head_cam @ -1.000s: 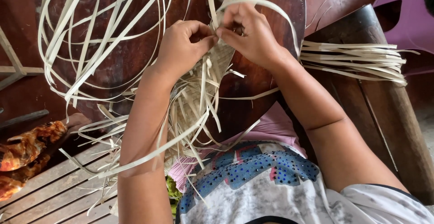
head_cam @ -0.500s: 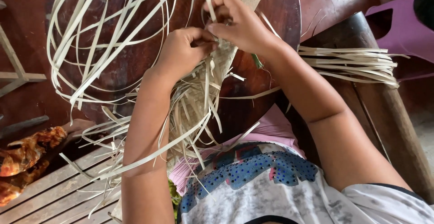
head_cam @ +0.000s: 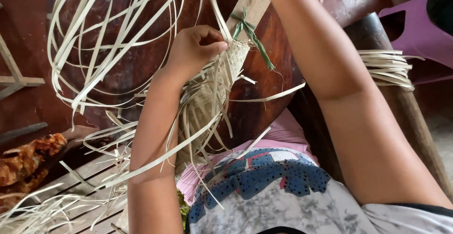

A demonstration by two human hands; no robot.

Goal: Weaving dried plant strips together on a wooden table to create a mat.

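My left hand (head_cam: 196, 50) is closed around the top of a narrow woven piece of pale bamboo strips (head_cam: 222, 80), pinching a strip there. The weave lies against a light wooden slat (head_cam: 254, 3) and a green tie (head_cam: 250, 31) is knotted at its top end. Loose strip ends fan out below it over my lap. My right forearm (head_cam: 330, 73) reaches up past the top edge of the view, so that hand is hidden. Long loose strips (head_cam: 94, 36) loop to the left.
A dark round wooden board (head_cam: 264, 102) stands behind the weave. A tied bundle of strips (head_cam: 387, 66) rests on a wooden post (head_cam: 406, 106) at right, with a purple plastic chair (head_cam: 415, 31) behind. Orange patterned cloth (head_cam: 28, 161) and slatted boards (head_cam: 85, 177) lie lower left.
My right hand has left the top of the weave and risen out of the view. The left hand stays on the weave, and the green tie now shows.
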